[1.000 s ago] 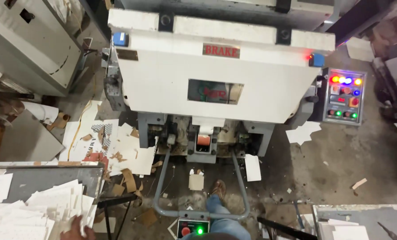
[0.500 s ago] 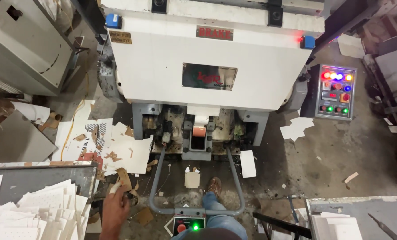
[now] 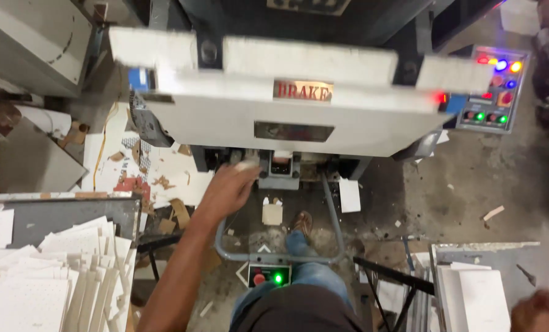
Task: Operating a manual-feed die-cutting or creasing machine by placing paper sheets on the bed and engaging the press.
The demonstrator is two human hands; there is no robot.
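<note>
Two hands apart: your left hand (image 3: 230, 187) reaches under the white press platen (image 3: 286, 117); your right hand (image 3: 542, 310), grip unclear, rests by white card sheets (image 3: 483, 298).

Dim even light; motion blur throughout frame.

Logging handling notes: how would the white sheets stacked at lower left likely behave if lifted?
The white sheets look thin and flat, so probably light and somewhat bendy. They lie fanned and uneven, so likely slide apart easily.
</note>
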